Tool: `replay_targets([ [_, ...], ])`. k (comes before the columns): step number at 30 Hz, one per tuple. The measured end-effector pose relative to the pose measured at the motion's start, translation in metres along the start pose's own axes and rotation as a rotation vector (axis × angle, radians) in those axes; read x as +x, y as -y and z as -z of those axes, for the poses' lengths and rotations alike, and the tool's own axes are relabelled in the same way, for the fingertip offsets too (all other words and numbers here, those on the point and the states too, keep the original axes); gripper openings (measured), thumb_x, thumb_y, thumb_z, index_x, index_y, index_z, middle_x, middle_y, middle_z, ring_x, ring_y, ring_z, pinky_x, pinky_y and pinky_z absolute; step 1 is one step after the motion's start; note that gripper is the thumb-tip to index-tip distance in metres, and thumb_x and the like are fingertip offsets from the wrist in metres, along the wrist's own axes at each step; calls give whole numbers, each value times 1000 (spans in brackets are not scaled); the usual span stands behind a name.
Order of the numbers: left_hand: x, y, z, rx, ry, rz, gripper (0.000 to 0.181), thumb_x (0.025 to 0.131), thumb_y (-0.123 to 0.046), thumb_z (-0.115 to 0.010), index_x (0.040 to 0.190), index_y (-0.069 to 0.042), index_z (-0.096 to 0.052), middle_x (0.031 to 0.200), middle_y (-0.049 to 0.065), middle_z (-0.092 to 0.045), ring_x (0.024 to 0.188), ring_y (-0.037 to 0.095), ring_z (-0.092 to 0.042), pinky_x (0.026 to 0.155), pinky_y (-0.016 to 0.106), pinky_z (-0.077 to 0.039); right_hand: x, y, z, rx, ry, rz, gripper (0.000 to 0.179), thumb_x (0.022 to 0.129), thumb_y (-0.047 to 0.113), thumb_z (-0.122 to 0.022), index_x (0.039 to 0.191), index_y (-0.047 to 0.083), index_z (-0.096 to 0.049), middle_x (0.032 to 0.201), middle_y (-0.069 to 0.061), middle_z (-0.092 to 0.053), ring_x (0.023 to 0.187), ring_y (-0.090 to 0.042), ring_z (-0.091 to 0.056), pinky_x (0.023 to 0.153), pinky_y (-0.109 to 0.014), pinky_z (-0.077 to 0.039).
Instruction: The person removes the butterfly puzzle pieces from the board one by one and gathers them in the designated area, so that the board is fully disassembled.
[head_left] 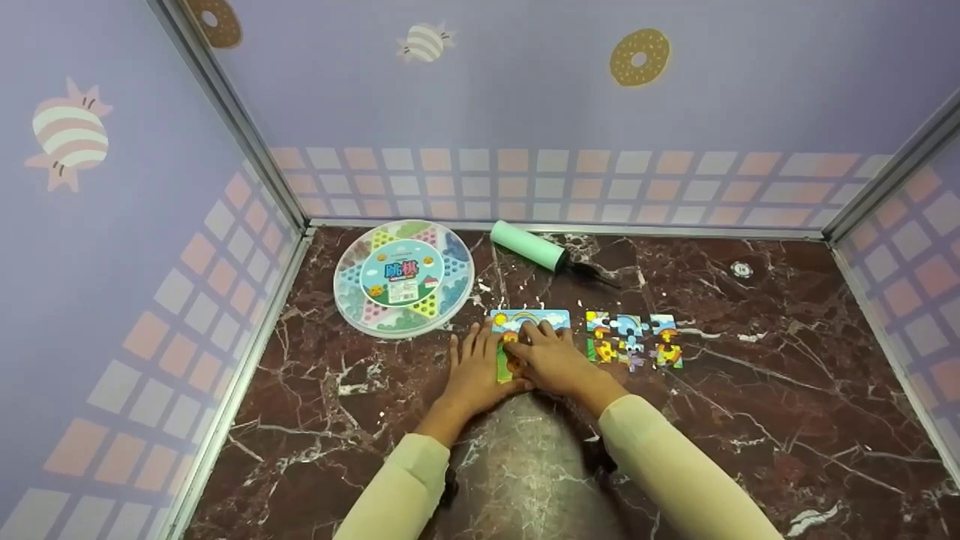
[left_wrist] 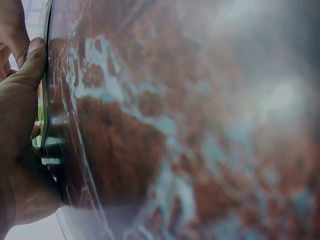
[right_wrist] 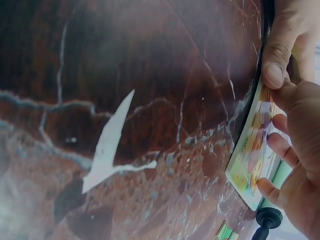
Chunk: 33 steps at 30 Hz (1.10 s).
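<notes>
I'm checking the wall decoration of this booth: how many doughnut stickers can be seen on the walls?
2. One doughnut is on the back wall, upper right of centre. The other doughnut is at the top left, cut by the frame edge beside the corner post. More may lie outside the view.

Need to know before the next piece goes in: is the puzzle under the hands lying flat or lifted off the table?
Flat. The puzzle lies on the marble table, both hands pressing it.
</notes>
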<state>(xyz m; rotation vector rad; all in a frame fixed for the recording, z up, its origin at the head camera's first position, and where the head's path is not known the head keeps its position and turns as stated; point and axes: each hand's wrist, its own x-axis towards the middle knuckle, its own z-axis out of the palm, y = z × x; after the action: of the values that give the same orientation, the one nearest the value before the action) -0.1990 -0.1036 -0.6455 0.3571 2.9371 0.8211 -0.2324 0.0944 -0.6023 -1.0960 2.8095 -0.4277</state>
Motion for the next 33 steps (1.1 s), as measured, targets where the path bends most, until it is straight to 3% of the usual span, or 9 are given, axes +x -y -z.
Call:
replay_targets([
  [9, -1, 1, -2, 6, -5, -5, 111, 87, -74, -80, 168, -11, -39, 186, 16, -16, 172, 43, -16, 137, 72, 0, 1, 3, 0, 22, 35, -33, 54, 100, 30, -82, 150, 20, -65, 138, -14, -56, 125, -39, -52, 101, -69, -47],
  [18, -2, -1, 2, 17, 0, -9, 108, 89, -69, -81, 168, -10, -38, 185, 18, -19, 172, 45, -18, 137, 73, -3, 0, 5, 1, 67, 20, -33, 46, 102, 31, -79, 144, 18, -64, 121, -12, -61, 118, -35, -52, 98, -67, -47],
  [33, -2, -3, 6, 6, 9, -14, 107, 88, -66, -81, 168, -9, -38, 186, 19, -18, 171, 46, -17, 137, 73, -1, 1, 4, 2, 113, 29, -20, 46, 104, 25, -76, 147, 16, -64, 132, -14, -62, 140, -49, -56, 105, -70, -50],
])
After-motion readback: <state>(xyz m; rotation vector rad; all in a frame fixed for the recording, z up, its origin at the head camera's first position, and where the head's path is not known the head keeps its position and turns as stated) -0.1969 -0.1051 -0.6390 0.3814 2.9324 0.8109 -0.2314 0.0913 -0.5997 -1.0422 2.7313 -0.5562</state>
